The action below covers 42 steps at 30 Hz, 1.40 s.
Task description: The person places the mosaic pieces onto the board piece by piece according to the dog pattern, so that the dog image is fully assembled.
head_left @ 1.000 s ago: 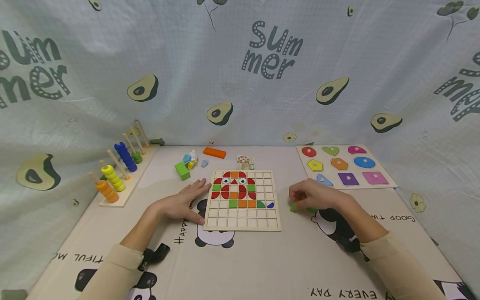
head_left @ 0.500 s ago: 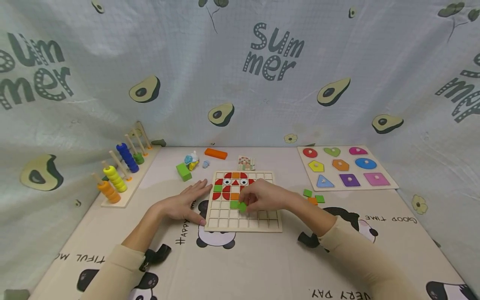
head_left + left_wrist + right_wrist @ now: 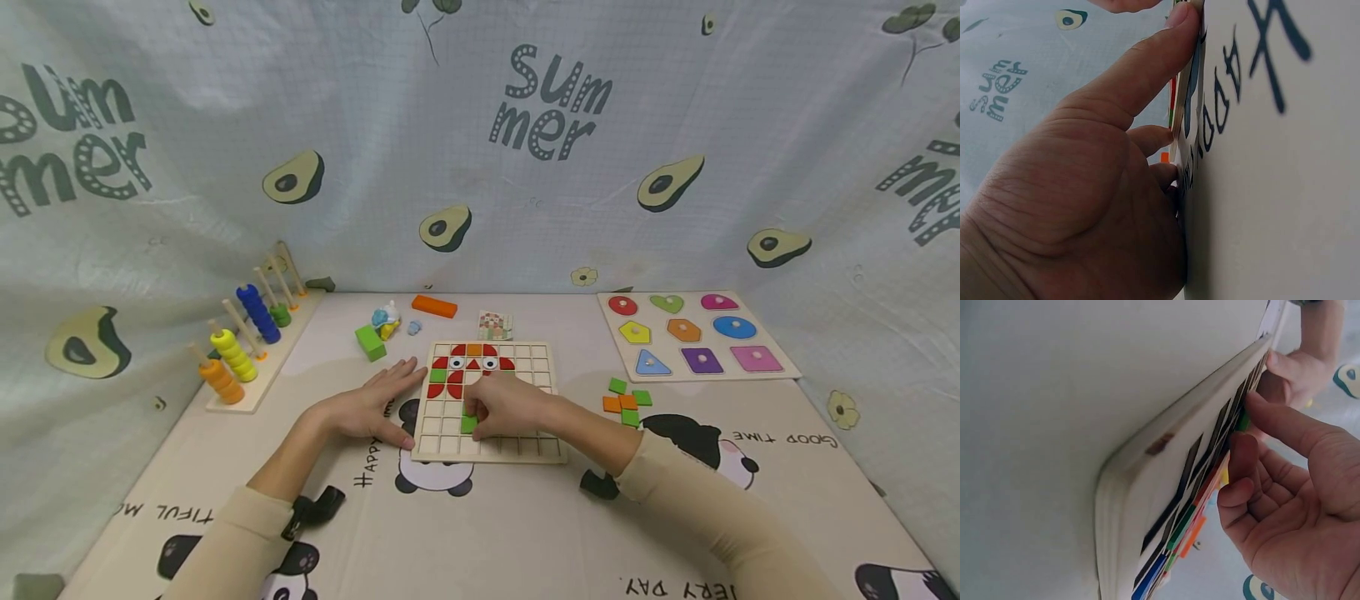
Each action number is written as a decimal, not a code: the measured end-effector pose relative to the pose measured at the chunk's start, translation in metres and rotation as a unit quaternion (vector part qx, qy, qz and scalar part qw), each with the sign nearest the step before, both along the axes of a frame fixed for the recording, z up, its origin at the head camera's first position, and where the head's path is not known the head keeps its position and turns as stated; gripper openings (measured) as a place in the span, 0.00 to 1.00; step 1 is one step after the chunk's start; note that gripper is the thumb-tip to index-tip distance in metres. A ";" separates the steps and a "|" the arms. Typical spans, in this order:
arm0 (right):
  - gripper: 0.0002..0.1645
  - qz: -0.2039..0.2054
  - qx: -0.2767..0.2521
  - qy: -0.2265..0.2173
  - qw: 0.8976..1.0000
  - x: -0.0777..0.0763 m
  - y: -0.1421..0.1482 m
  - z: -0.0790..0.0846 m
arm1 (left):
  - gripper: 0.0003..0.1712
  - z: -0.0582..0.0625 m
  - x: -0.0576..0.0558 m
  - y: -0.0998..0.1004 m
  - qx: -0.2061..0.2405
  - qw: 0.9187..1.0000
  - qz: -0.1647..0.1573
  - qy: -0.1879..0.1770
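On the table lies a wooden grid board (image 3: 438, 447), part filled with red, green and orange tiles and two eye tiles. My left hand (image 3: 367, 408) rests at its left edge, fingers spread, thumb touching the near-left corner. Over the middle of the grid, my right hand (image 3: 506, 404) pinches a green square tile (image 3: 468, 423) at a cell in the lower half. In the right wrist view, the green tile (image 3: 1243, 420) shows between thumb and curled index finger. This hand hides some tiles of the pattern in the head view.
Loose green tiles (image 3: 642, 397) and orange tiles (image 3: 611, 404) lie right of the board. Behind them is a shape puzzle (image 3: 720, 364). A bead stacker (image 3: 247, 392) stands left. A green block (image 3: 371, 342), small figure (image 3: 386, 318), orange block (image 3: 434, 306) and picture card (image 3: 496, 325) lie behind the board.
My right hand has moved left from the loose tiles onto the board, bringing the green square tile, then shifted slightly nearer and left. The loose tiles are uncovered. My left hand stays in place.
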State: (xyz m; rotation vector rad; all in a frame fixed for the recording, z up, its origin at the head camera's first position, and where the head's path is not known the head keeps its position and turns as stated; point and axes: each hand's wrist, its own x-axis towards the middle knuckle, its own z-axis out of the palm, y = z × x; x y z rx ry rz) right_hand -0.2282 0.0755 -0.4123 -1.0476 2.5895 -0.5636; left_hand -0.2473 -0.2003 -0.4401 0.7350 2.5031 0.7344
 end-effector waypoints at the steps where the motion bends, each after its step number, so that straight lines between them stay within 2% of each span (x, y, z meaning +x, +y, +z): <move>1: 0.13 0.001 -0.001 0.000 1.000 0.000 0.000 0.000 | 0.66 0.000 0.000 0.000 0.001 1.000 0.001 -0.001; 6: 0.14 0.006 -0.015 -0.007 1.000 0.001 0.004 0.002 | 0.66 0.000 0.000 0.000 0.000 1.000 0.001 -0.001; 10: 0.13 -0.003 -0.035 0.013 0.999 0.001 0.020 0.010 | 0.66 0.001 0.001 0.000 0.002 1.000 0.002 -0.001; 14: 0.14 -0.020 -0.060 0.045 0.997 0.000 0.050 0.023 | 0.67 0.001 0.001 0.000 0.005 1.000 0.002 -0.002; 19: 0.18 -0.041 -0.108 0.058 0.992 0.001 0.094 0.037 | 0.67 0.001 0.001 0.000 0.001 1.000 0.002 0.000; 23: 0.21 -0.066 -0.121 0.065 0.988 0.000 0.129 0.041 | 0.67 -0.001 0.000 0.000 -0.001 1.000 0.000 0.005; 26: 0.22 -0.083 -0.109 0.050 0.989 -0.002 0.153 0.040 | 0.68 -0.002 0.000 -0.001 0.002 1.000 0.000 0.006; 33: 0.18 -0.119 -0.061 -0.027 0.991 -0.012 0.196 0.028 | 0.68 -0.003 0.000 0.000 -0.002 1.000 0.003 0.003; 38: 0.14 -0.120 -0.023 -0.084 0.989 -0.017 0.205 0.013 | 0.68 -0.003 -0.001 0.000 -0.002 1.000 0.002 0.003; 42: 0.13 -0.112 -0.005 -0.099 0.989 -0.019 0.202 0.003 | 0.68 -0.002 -0.001 0.001 -0.003 1.000 0.003 0.001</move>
